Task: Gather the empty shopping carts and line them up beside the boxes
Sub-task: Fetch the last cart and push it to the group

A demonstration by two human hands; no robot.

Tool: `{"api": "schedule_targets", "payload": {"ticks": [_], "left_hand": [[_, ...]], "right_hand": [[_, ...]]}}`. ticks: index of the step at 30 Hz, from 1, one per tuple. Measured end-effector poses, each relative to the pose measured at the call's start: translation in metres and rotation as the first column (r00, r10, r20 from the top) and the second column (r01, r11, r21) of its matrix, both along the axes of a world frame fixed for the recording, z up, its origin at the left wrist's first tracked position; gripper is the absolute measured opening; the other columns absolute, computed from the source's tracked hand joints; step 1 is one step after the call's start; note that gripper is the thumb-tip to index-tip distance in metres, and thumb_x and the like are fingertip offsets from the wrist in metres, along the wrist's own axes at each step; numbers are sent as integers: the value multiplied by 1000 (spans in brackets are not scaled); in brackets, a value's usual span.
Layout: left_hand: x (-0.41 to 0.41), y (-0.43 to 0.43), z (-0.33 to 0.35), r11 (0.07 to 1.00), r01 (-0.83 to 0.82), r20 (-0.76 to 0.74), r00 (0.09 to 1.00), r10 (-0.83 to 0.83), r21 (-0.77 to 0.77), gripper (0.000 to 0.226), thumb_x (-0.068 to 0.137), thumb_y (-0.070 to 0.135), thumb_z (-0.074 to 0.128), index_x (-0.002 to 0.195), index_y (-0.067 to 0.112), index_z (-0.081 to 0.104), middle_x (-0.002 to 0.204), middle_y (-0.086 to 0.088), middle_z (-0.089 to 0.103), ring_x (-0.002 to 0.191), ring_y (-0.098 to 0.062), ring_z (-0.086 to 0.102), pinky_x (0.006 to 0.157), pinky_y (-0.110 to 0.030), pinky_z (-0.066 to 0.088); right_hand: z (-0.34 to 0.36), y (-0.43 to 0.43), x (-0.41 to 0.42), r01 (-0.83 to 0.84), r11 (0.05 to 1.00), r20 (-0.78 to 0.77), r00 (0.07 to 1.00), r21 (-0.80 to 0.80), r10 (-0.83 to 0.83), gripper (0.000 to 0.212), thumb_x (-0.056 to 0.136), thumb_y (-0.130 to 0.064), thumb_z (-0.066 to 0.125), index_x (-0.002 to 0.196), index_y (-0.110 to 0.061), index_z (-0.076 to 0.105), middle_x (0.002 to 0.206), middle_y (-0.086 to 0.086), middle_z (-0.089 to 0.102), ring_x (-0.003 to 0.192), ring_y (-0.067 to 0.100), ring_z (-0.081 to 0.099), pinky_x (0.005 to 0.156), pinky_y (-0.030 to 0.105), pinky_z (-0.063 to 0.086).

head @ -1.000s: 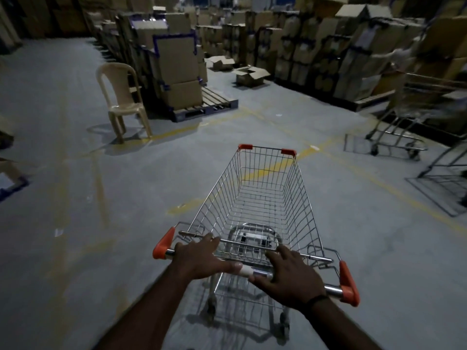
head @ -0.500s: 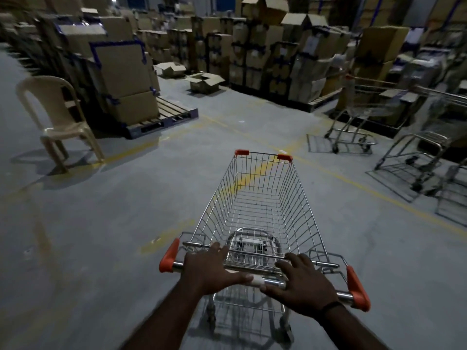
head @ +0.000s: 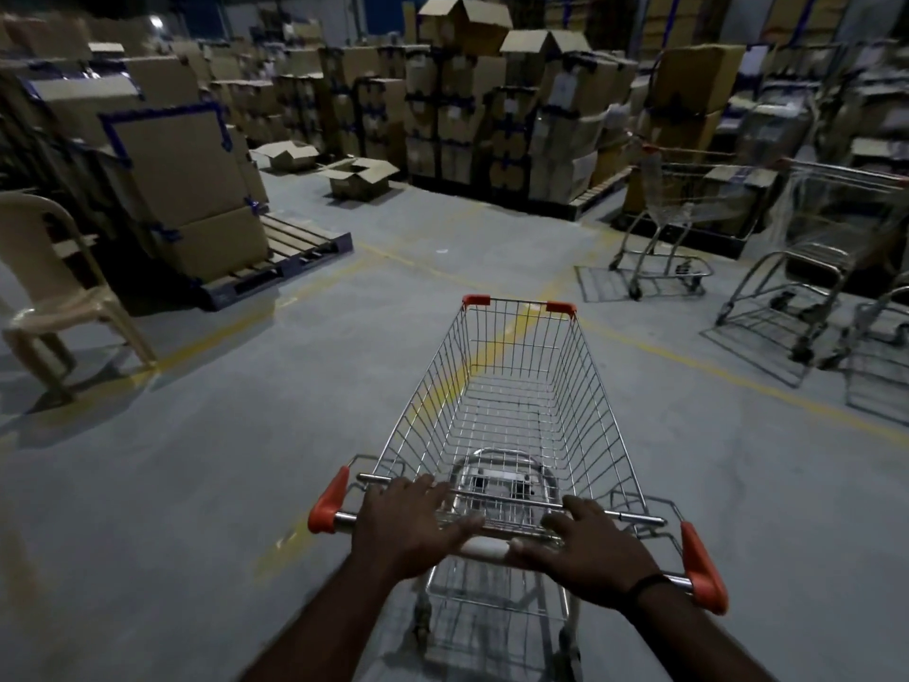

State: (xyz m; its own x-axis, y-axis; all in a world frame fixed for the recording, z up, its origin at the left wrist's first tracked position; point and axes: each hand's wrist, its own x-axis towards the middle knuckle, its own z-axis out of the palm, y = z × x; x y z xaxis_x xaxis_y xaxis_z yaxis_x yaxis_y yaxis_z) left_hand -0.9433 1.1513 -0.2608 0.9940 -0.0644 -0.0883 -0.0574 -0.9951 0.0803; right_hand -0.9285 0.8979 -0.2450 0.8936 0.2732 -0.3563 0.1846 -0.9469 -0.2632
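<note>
Pressing cart handle (head: 484, 548) — left hand (head: 410, 526), right hand (head: 592, 546), fingers (head: 429, 488) spread flat; box labels (head: 560, 92) blurred.

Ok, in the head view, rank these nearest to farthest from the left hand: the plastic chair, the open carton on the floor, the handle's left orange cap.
1. Left orange cap, just beside the left hand on the cart handle.
2. Plastic chair, well off to the left.
3. Open carton, far ahead near the stacked boxes.
</note>
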Motion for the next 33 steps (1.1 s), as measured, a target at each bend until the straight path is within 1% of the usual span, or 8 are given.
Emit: {"api": "schedule_targets", "payload": {"ticks": [3, 6, 13, 19, 23, 26, 30, 33], "left_hand": [[46, 16, -2, 1000, 25, 8, 1000, -26, 2, 107, 72, 96, 0, 147, 36, 46, 152, 14, 45, 136, -17, 42, 108, -43, 31], [98, 33, -5, 999, 51, 3, 999, -51, -15, 110, 70, 99, -3, 147, 37, 45, 151, 17, 45, 135, -14, 42, 109, -43, 32], [211, 58, 0, 993, 115, -12, 993, -115, -31, 117, 64, 100, -8, 150, 38, 41, 155, 16, 41, 139, -14, 39, 111, -42, 29], [300, 74, -1, 988, 152, 9, 988, -151, -38, 115, 63, 101, -3, 147, 40, 45, 151, 16, 47, 136, -14, 43, 109, -39, 32], [364, 84, 1, 977, 213, 37, 976, -213, -22, 112, 64, 100, -1, 145, 40, 48, 146, 17, 52, 132, -15, 46, 105, -40, 33], [417, 91, 0, 967, 255, 40, 966, -254, -23, 111, 65, 99, -1, 144, 39, 49, 145, 16, 53, 131, -16, 46, 105, -42, 33], [484, 101, -2, 947, 321, 38, 947, -319, -36, 110, 68, 99, 0, 143, 37, 50, 143, 15, 55, 132, -18, 45, 103, -44, 34], [536, 107, 3, 926, 375, -9, 927, -375, -36, 104, 71, 97, 6, 145, 36, 47, 146, 12, 52, 140, -20, 37, 109, -48, 30]], "right_hand": [[7, 17, 38, 25, 1000, -32, 999, 4, -25, 128, 47, -104, 9, 146, -32, 46, 164, 0, 16, 152, 19, 11, 117, 49, 26], [7, 32, 79, 75, 997, -45, 996, 24, -74, 142, 36, -108, -1, 147, -32, 44, 166, 2, 13, 153, 20, 7, 119, 49, 25], [13, 61, 172, 140, 990, -84, 987, 4, -139, 144, 35, -106, -2, 149, -30, 41, 168, 1, 2, 154, 21, -5, 120, 51, 20], [6, 80, 242, 179, 984, -68, 981, -8, -179, 113, 63, -100, 16, 144, -28, 49, 167, 1, 9, 154, 22, 0, 117, 51, 23], [-7, 90, 297, 237, 971, 12, 971, 5, -237, 116, 59, -105, 10, 134, -30, 58, 160, 2, 27, 149, 21, 16, 112, 54, 34], [-8, 98, 338, 273, 962, 10, 962, -15, -273, 117, 60, -104, 9, 134, -28, 59, 162, 5, 25, 150, 22, 15, 114, 53, 32], [-4, 112, 386, 336, 942, 22, 942, 12, -336, 104, 68, -100, 17, 132, -29, 60, 159, 2, 31, 147, 19, 21, 113, 49, 33], [-1, 124, 425, 385, 923, 26, 923, -7, -385, 95, 75, -95, 24, 136, -31, 57, 159, 1, 31, 147, 19, 23, 114, 49, 34]]}}
